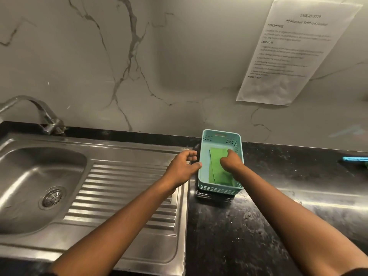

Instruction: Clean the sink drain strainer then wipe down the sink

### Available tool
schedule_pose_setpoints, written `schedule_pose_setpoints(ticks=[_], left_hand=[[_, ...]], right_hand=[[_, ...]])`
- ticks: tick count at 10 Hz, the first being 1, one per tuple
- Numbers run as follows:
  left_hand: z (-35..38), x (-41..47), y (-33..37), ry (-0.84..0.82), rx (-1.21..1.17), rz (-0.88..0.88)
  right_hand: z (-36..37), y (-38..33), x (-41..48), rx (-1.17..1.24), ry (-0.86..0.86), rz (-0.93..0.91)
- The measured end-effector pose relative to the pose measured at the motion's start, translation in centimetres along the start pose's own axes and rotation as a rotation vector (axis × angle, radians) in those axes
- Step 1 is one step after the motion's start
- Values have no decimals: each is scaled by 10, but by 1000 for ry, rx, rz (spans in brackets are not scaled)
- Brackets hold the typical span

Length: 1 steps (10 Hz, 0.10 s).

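Note:
A steel sink (18, 198) lies at the left with a round drain strainer (53, 197) in its basin. On the black counter stands a teal plastic basket (205, 188) holding a green scouring pad (218, 168). My right hand (232, 161) reaches into the basket, its curled fingers resting on the pad's upper right corner. My left hand (184, 166) hovers at the basket's left wall with loosely curved fingers, the thumb touching the rim, holding nothing.
The ribbed steel drainboard (123, 196) lies between basin and counter. A tap (41, 116) stands at the back left. A printed sheet (294, 50) is taped to the marble wall. A blue object (355, 158) lies at the far right edge of the counter (239, 236).

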<state>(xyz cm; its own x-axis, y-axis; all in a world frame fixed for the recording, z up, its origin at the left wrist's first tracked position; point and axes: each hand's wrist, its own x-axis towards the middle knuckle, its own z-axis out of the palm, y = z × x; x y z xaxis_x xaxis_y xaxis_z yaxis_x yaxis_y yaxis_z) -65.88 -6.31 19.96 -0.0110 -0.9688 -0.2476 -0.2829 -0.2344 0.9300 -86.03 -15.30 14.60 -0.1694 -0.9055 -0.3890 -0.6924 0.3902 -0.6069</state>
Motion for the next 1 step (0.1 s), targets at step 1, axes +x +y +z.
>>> schedule_pose_setpoints(ticks=[1], left_hand=[[-5, -7, 4, 0, 12, 8]], right_hand=[[0, -4, -6, -12, 13, -45]])
